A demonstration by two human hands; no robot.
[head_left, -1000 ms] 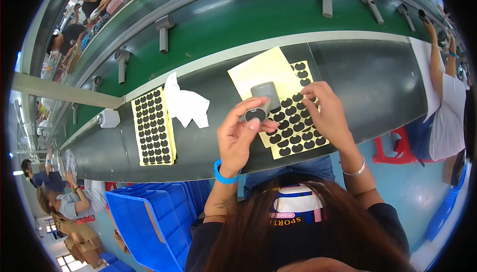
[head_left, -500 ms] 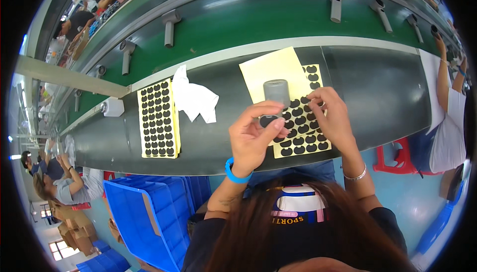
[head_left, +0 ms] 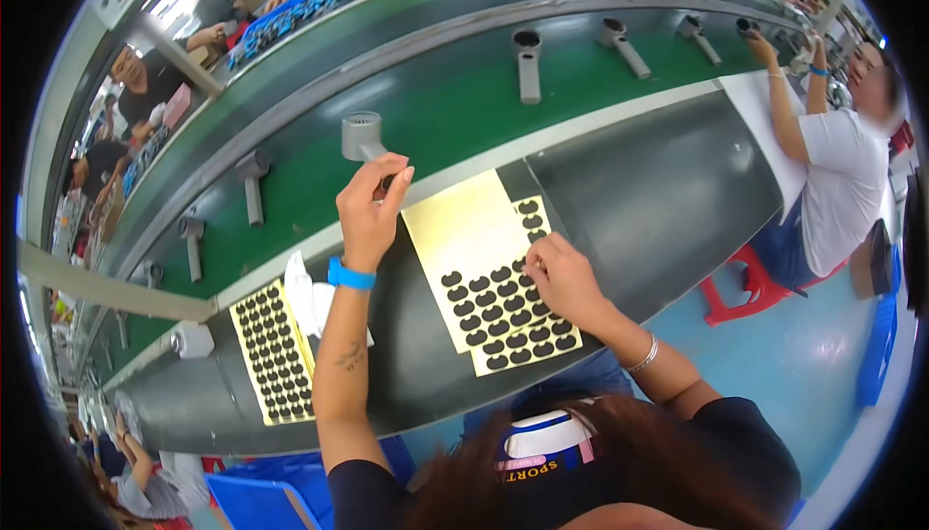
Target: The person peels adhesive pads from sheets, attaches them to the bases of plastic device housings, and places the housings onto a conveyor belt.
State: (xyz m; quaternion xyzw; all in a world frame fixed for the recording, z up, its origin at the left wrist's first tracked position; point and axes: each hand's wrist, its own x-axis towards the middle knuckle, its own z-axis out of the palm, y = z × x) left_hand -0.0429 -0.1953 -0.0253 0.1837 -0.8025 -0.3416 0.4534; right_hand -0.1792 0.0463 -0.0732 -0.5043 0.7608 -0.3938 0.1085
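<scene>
My left hand (head_left: 370,212), with a blue wristband, reaches out over the green belt. Its fingers are closed round the handle end of a grey hair dryer (head_left: 362,133), whose round head points away from me. Above a yellow sheet of black stickers (head_left: 463,341), my right hand (head_left: 569,283) has its thumb and fingertips pinched together at the upper right of the sticker rows. Whatever is between those fingertips is hidden. The upper part of this sheet is bare yellow backing, and a second sticker sheet (head_left: 530,207) shows beneath it.
Another stack of sticker sheets (head_left: 273,356) lies to the left beside a crumpled white cloth (head_left: 308,300) and a white roll-like object (head_left: 193,340). Several grey hair dryers (head_left: 528,67) stand along the green belt (head_left: 435,109). A co-worker (head_left: 840,152) sits at the right.
My left hand has moved from above the sheets out to the belt, carrying the hair dryer. My right hand stays at the sticker rows. The view has shifted and tilted.
</scene>
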